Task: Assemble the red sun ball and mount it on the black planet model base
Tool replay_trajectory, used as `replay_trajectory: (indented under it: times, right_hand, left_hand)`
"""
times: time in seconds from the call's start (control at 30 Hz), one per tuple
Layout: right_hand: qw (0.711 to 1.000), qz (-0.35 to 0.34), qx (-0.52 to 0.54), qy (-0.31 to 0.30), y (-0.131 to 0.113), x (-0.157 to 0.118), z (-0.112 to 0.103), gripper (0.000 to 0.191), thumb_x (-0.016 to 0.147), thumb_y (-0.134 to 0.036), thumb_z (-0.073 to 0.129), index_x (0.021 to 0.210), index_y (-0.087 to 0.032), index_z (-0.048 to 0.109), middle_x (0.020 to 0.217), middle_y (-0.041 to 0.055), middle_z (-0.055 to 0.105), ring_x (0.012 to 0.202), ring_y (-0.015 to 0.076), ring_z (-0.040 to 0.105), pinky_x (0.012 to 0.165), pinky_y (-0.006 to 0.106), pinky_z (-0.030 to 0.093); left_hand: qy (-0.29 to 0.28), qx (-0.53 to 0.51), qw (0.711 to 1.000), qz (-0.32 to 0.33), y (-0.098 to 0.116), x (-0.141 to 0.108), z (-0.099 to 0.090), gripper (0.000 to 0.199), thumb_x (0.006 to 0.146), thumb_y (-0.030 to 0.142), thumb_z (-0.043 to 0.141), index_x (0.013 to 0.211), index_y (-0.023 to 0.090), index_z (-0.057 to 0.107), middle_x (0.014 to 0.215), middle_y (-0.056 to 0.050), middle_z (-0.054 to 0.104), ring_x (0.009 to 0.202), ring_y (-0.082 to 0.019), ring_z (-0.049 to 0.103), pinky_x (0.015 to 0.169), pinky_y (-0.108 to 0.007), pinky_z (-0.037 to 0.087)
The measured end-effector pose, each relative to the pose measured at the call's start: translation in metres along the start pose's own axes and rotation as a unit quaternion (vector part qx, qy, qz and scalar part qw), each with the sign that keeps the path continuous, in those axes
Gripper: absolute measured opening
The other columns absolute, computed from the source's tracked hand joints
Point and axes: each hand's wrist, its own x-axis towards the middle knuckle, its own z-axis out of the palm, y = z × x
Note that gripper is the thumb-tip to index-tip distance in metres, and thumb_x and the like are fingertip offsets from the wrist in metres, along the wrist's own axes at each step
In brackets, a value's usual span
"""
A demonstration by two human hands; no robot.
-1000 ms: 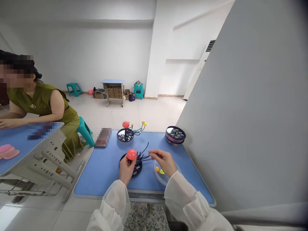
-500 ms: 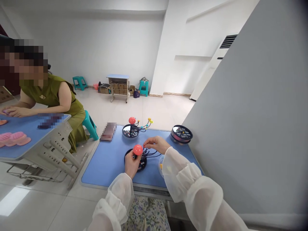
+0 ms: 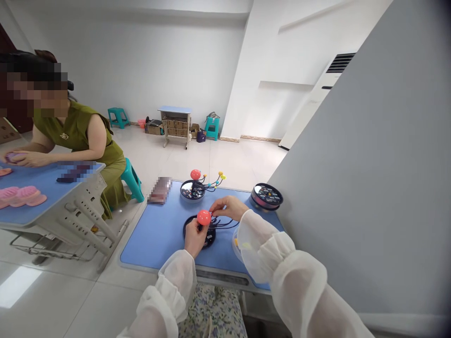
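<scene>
Two hands meet over the work: the left hand [image 3: 193, 237] curls shut around a red ball [image 3: 203, 217], while the half-curled right hand [image 3: 228, 208] reaches thin dark wires [image 3: 225, 225], its grip unclear. Beneath them lies a black round tray [image 3: 208, 241] on a blue desk [image 3: 155, 249], with a clear bowl [image 3: 237, 246] at three o'clock.

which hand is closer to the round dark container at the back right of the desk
Right hand, to the left of the round dark container, not touching it. Left hand, farther left, holding the red ball.
</scene>
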Motion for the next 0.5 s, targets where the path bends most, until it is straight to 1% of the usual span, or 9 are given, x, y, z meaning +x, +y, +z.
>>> replay_trajectory:
  times: [0.07,0.17,0.27,0.37,0.5]
  right_hand:
    - [0.998,0.017,-0.043,-0.035,-0.007,0.003,-0.006,0.014,0.066,-0.029,0.073,0.077,-0.022,0.075,0.071,-0.0001,0.074,0.079,0.0188,0.069,0.074,0.025,0.048]
    - [0.994,0.045,-0.074,-0.061,-0.016,0.006,-0.012,0.011,0.066,-0.027,0.072,0.075,-0.022,0.076,0.068,-0.0017,0.074,0.075,0.0179,0.069,0.073,0.024,0.047]
    - [0.993,0.059,-0.078,-0.069,-0.022,0.007,-0.013,0.008,0.065,-0.022,0.07,0.071,-0.023,0.076,0.059,-0.0044,0.071,0.067,0.0159,0.069,0.07,0.023,0.047]
    - [0.991,0.072,-0.078,-0.079,-0.026,0.009,-0.011,0.009,0.063,-0.018,0.068,0.066,-0.023,0.075,0.052,-0.0066,0.068,0.065,0.015,0.069,0.068,0.021,0.047]
    - [0.99,0.086,-0.059,-0.093,-0.028,0.011,-0.007,0.009,0.061,-0.014,0.068,0.06,-0.022,0.072,0.05,-0.0074,0.067,0.063,0.0141,0.07,0.065,0.019,0.048]
  left_hand:
    - [0.006,0.002,1.0,0.007,-0.001,0.001,0.0,0.032,0.072,0.046,0.062,0.066,0.014,0.066,0.054,-0.001,0.059,0.052,-0.015,0.055,0.044,-0.022,0.042]
    - [0.013,0.006,1.0,0.014,-0.004,0.001,0.002,0.031,0.073,0.045,0.062,0.07,0.015,0.067,0.052,-0.001,0.059,0.056,-0.017,0.058,0.047,-0.022,0.043]
    - [0.019,0.01,1.0,0.015,-0.007,-0.001,0.004,0.033,0.075,0.047,0.061,0.075,0.015,0.067,0.056,-0.002,0.063,0.056,-0.017,0.059,0.048,-0.023,0.043]
    - [0.023,0.015,1.0,0.011,-0.009,-0.003,0.005,0.036,0.076,0.049,0.058,0.08,0.015,0.067,0.062,-0.003,0.065,0.054,-0.016,0.057,0.047,-0.023,0.041]
    - [0.027,0.02,0.999,0.005,-0.012,-0.004,0.006,0.04,0.076,0.052,0.057,0.083,0.015,0.067,0.059,-0.001,0.063,0.049,-0.014,0.052,0.044,-0.022,0.039]
